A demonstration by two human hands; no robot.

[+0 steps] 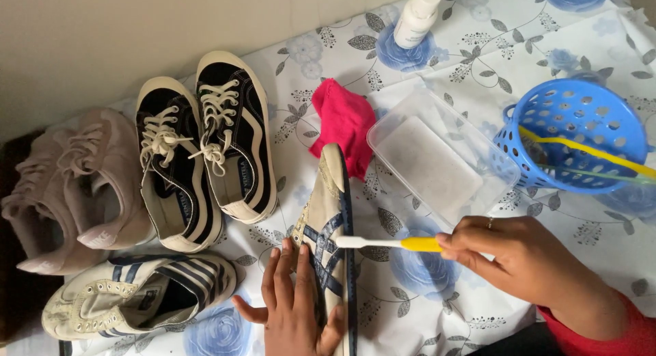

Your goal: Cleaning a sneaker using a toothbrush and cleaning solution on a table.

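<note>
Pressing flat on the cream sneaker with blue stripes (pixel 331 250), my left hand (pixel 290 305) is lying open, fingers spread along its side, keeping it tipped on edge on the flowered cloth (pixel 478 69). My right hand (pixel 523 260) is clamped around the yellow handle of a toothbrush (pixel 386 243), and its white head is touching the stripes. I am counting six shoes: this one, its mate (pixel 137 294) lying beside my left hand, two black sneakers with cream laces (pixel 205 147), and two pink sneakers (pixel 68 185) at the far left. One red rag (pixel 342 120) is lying just beyond the toe. One clear rectangular tub (pixel 441 154) is sitting near it; whether it holds anything I cannot tell. One blue perforated basket (pixel 574 134) is holding two long sticks, yellow and green. One white bottle (pixel 417 18) is standing farther off.
</note>
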